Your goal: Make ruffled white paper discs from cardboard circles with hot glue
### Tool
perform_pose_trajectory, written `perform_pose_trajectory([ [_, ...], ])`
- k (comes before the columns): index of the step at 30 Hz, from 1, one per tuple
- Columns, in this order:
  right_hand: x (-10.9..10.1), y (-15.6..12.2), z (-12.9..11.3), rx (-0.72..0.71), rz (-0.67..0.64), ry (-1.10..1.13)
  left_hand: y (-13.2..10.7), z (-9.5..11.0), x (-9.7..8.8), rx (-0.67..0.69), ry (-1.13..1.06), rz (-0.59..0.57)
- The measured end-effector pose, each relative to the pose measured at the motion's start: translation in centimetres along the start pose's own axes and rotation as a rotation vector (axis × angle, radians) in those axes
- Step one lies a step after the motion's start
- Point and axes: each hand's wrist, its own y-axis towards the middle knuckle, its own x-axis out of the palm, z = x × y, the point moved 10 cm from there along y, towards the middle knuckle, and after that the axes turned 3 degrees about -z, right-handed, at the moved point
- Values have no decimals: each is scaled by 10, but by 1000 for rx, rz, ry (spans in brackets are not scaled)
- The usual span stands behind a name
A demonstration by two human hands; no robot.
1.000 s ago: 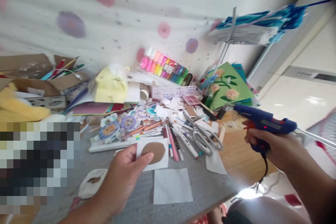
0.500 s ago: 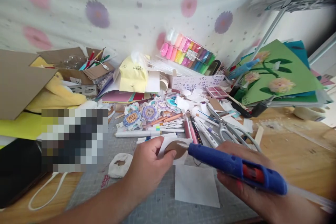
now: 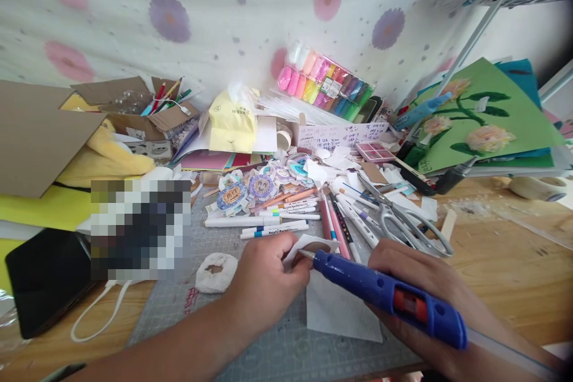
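Cluttered grey cutting mat (image 3: 268,358), near middle: left hand (image 3: 267,279) pinches a small white card with a brown oval (image 3: 314,245) between thumb and fingers, blue hot-glue gun (image 3: 389,297) nozzle touching it, right hand (image 3: 414,271) wrapped round the grip; no glue shows yet, so gluing looks barely begun

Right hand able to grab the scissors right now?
Probably not as is: the right hand is full with the glue gun. The scissors lie uncovered just beyond its knuckles, so the path itself looks free.
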Motion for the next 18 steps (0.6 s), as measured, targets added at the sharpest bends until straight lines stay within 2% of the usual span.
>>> perform_pose_trajectory([
  [7,-5,-3,-2,-16,86,-21,1,-2,3,-12,19,-21],
  [11,-6,-4,1,0,85,-30,1,-4,4,-28,16,-46],
  [18,-9,-8,9,25,72,-19,1,-4,1,-38,-3,-23],
])
